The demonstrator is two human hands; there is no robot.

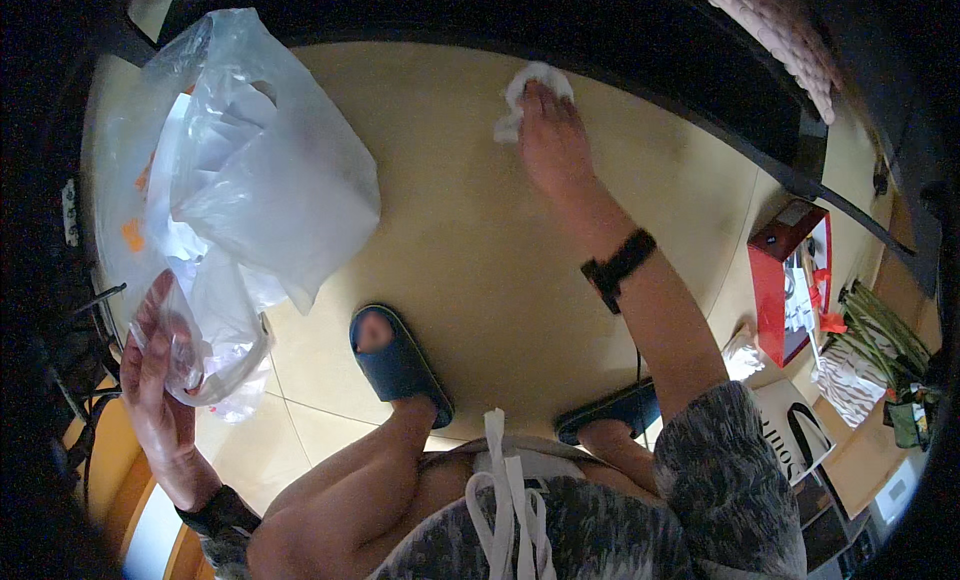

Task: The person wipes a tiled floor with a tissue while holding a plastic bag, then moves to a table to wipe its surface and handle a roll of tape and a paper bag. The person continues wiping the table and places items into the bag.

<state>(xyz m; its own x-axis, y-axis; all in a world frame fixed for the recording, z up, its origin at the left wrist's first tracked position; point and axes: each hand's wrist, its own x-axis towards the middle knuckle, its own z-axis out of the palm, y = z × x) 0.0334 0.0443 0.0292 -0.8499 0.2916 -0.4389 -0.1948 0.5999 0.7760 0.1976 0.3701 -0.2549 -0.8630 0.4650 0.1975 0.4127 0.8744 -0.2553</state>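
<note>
My left hand [157,385], at the lower left, grips the edge of a translucent white plastic bag [322,152]. White crumpled paper [232,129] and bits of orange show inside the bag, which spreads across the upper left. My right hand [555,141] reaches forward and presses a wad of white tissue [541,75] onto the beige tiled floor [450,227], close to a dark edge of furniture. Its fingers lie over the tissue and hide part of it. A black band sits on the right wrist.
My feet wear dark slippers [397,370]. At the right stands a red box [772,302] holding small items, with green stems [889,317] and a white bag with black lettering [795,430] nearby. Dark furniture [480,9] overhangs the top, and a black cable [862,212] runs at the right.
</note>
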